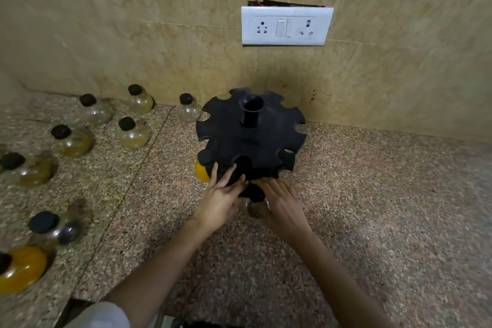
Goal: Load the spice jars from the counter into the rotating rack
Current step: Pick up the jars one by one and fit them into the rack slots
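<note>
My right hand [282, 201] clamps a clear jar [253, 206] just below the rack [250, 136] front rim; my left hand [222, 194], fingers spread, steadies that rim. I'd seat its neck squarely into the front slot.

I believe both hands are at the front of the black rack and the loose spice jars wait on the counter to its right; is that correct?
Not quite: the head view shows the loose spice jars on the counter to the left of the black rack. Both the left hand and right hand are indeed at its front.
</note>
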